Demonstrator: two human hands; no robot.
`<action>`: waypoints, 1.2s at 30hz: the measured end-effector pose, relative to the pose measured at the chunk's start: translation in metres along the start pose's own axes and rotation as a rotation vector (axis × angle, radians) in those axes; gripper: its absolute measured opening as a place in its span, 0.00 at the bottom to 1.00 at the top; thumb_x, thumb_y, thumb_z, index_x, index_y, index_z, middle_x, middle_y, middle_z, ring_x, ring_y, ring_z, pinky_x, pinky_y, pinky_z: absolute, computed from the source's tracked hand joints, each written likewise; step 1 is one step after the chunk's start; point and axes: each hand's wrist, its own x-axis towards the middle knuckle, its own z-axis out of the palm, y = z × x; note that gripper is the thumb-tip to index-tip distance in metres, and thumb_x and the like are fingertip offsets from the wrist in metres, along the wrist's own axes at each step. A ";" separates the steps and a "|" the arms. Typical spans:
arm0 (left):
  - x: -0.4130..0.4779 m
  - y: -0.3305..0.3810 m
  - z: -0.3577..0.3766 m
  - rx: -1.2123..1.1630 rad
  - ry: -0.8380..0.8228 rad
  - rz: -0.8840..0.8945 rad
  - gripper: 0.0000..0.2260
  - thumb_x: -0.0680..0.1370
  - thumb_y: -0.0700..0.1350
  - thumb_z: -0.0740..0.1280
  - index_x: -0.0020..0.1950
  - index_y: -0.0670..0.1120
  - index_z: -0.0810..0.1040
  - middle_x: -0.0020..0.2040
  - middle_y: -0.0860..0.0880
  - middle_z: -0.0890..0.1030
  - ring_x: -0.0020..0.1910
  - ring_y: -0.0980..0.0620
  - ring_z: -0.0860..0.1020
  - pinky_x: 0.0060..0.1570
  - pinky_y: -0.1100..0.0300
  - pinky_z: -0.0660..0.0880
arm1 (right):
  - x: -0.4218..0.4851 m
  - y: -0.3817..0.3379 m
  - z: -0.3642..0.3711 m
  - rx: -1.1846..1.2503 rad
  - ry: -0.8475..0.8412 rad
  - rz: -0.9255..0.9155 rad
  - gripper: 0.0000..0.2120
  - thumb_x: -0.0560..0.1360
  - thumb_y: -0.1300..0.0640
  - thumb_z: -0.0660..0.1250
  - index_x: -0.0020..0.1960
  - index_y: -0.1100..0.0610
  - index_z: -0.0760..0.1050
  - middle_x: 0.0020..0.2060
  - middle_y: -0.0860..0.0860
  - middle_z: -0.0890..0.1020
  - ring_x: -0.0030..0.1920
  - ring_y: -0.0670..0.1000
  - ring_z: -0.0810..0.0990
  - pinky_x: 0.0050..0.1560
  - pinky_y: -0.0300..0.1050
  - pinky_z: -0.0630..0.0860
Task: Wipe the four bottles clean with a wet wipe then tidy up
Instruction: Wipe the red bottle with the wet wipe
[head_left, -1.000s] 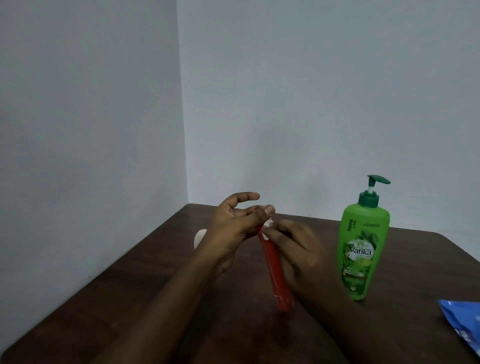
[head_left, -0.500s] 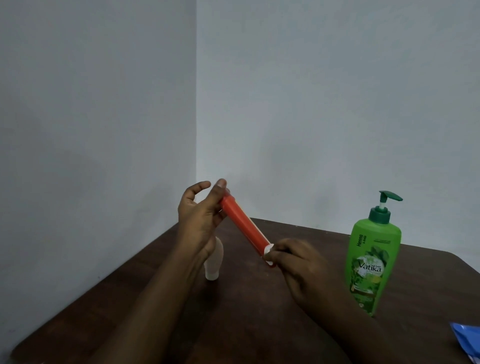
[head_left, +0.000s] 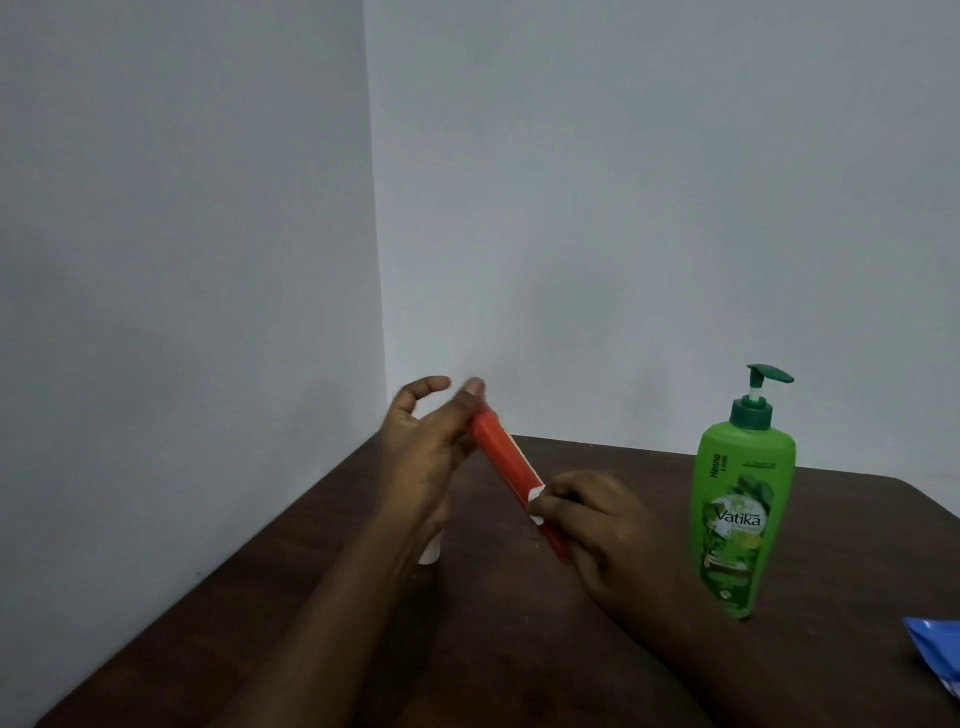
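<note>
red tube (head_left: 506, 457) held tilted above table (head_left: 597, 649) | left hand (head_left: 426, 457) fingers closed on upper end | right hand (head_left: 597, 525) fingers pinching white wipe (head_left: 535, 493) against lower end | green pump bottle (head_left: 737, 514) upright near right edge

I see the left hand (head_left: 421, 457) pinching the top end of a red tube (head_left: 506, 465), tilted in the air above the dark table (head_left: 519, 649). Right hand (head_left: 597, 530) grips its lower end with a bit of white wipe (head_left: 535, 501). A white bottle (head_left: 430, 553) is mostly hidden behind the left wrist. Green pump bottle (head_left: 740, 509) upright on the right, blue packet (head_left: 937, 649) at the edge.
</note>
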 end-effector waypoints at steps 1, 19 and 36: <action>-0.005 -0.005 0.005 0.021 -0.053 -0.007 0.26 0.68 0.47 0.79 0.63 0.46 0.77 0.50 0.42 0.88 0.51 0.42 0.87 0.50 0.48 0.85 | 0.000 -0.002 -0.001 0.001 0.017 -0.001 0.13 0.80 0.56 0.60 0.57 0.55 0.83 0.55 0.48 0.81 0.54 0.50 0.80 0.47 0.52 0.80; 0.023 0.011 -0.022 -0.259 0.008 -0.007 0.21 0.75 0.48 0.74 0.66 0.45 0.76 0.56 0.39 0.86 0.58 0.39 0.85 0.53 0.48 0.85 | 0.005 -0.004 -0.007 0.226 0.042 0.145 0.11 0.78 0.62 0.65 0.55 0.52 0.82 0.53 0.41 0.81 0.56 0.43 0.80 0.54 0.41 0.76; 0.024 -0.001 -0.016 -0.337 -0.021 -0.082 0.17 0.72 0.49 0.75 0.58 0.46 0.79 0.59 0.37 0.85 0.63 0.36 0.82 0.66 0.39 0.78 | 0.002 -0.011 -0.014 0.158 0.109 -0.021 0.10 0.79 0.63 0.64 0.55 0.61 0.82 0.55 0.51 0.82 0.57 0.50 0.80 0.54 0.47 0.77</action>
